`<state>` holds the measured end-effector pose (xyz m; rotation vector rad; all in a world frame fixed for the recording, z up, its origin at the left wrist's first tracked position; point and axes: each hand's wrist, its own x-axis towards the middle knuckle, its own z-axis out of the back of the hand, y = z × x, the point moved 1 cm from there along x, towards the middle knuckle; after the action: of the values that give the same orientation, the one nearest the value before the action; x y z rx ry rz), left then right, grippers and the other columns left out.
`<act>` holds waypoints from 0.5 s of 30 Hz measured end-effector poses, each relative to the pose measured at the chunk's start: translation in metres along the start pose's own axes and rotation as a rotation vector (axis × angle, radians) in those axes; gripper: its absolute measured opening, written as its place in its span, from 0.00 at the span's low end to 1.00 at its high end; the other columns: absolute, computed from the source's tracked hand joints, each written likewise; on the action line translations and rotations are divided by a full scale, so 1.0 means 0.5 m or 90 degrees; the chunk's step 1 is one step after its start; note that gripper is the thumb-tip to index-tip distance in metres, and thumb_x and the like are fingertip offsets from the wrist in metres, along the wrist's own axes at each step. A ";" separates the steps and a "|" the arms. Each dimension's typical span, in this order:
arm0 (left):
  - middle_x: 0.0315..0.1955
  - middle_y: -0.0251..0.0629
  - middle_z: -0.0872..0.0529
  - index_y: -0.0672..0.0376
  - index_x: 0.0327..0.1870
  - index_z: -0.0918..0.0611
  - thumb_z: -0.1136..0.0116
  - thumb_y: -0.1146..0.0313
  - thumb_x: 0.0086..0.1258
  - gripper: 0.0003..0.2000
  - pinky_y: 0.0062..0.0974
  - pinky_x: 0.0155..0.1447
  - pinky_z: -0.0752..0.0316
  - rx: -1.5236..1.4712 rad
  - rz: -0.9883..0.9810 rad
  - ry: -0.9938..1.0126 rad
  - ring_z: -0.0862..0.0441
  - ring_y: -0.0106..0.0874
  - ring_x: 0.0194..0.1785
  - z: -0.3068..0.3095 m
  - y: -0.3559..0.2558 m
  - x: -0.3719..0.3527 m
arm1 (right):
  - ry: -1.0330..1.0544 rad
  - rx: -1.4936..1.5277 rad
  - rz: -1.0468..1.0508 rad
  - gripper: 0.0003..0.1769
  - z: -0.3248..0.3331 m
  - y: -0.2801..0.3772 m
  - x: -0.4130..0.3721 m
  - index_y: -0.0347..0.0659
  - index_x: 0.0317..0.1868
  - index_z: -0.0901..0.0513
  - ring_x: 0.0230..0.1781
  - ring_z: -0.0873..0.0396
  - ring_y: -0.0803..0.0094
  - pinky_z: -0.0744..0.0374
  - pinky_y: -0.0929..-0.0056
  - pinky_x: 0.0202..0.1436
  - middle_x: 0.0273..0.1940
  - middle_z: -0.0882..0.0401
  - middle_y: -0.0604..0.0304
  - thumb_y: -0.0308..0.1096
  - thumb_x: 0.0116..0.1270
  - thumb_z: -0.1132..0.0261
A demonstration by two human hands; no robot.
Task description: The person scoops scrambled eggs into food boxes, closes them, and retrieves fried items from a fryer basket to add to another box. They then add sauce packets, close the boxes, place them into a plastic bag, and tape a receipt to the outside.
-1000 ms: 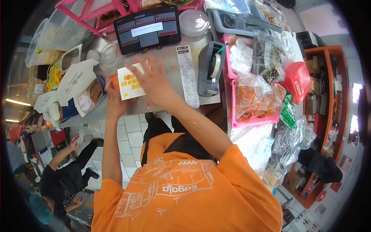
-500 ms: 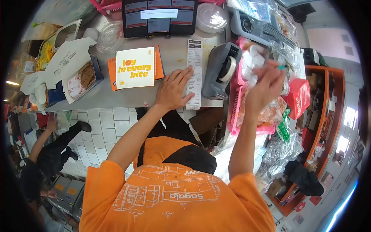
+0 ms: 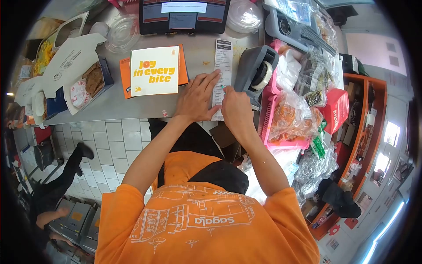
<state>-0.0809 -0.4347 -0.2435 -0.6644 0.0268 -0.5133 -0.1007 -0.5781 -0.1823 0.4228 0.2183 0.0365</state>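
Observation:
A long printed receipt (image 3: 223,59) lies on the metal counter. My left hand (image 3: 196,97) rests flat beside it, fingers stretched out, with fingertips and thumb on its left edge. My right hand (image 3: 237,108) is closed in a pinch over the receipt's lower part, holding a slim pen (image 3: 223,87); only its teal end shows and the remainder is hidden by the fingers. Left of my left hand is a white card box (image 3: 154,71) printed "joy in every bite", on top of orange boxes (image 3: 125,77). A grey tape dispenser (image 3: 250,77) stands right of the receipt.
A tablet screen (image 3: 184,17) and clear plastic lids (image 3: 123,34) are at the back. Opened food boxes (image 3: 90,83) stand on the left. To the right, a pink basket (image 3: 269,119) holds bagged items. A co-worker (image 3: 66,176) is at the lower left.
My right hand has swung left from above the pink basket down to the receipt with the pen. My left hand has stayed flat on the counter. The co-worker at the left has shifted.

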 end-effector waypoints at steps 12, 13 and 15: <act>0.76 0.32 0.39 0.61 0.74 0.37 0.26 0.48 0.49 0.51 0.39 0.76 0.39 0.038 -0.004 0.061 0.38 0.38 0.71 0.006 -0.004 -0.003 | -0.579 0.140 0.036 0.13 0.218 -0.055 0.086 0.36 0.49 0.22 0.36 0.17 0.65 0.23 0.69 0.47 0.38 0.14 0.55 0.35 0.81 0.49; 0.76 0.32 0.39 0.59 0.75 0.38 0.27 0.47 0.50 0.51 0.41 0.74 0.39 0.039 -0.010 0.051 0.38 0.39 0.71 0.003 -0.002 -0.004 | -0.667 0.145 0.090 0.12 0.217 -0.067 0.109 0.36 0.47 0.22 0.38 0.17 0.63 0.23 0.67 0.48 0.39 0.13 0.56 0.35 0.80 0.48; 0.76 0.31 0.39 0.57 0.76 0.39 0.29 0.47 0.51 0.51 0.42 0.72 0.39 0.045 -0.017 0.047 0.37 0.40 0.71 0.000 -0.002 -0.004 | -0.591 0.105 0.074 0.12 0.188 -0.108 0.143 0.36 0.47 0.22 0.41 0.16 0.60 0.23 0.66 0.50 0.41 0.13 0.56 0.37 0.80 0.46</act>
<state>-0.0830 -0.4341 -0.2432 -0.5776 0.0698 -0.5614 -0.0108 -0.6594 -0.1355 0.5750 -0.7218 -0.0657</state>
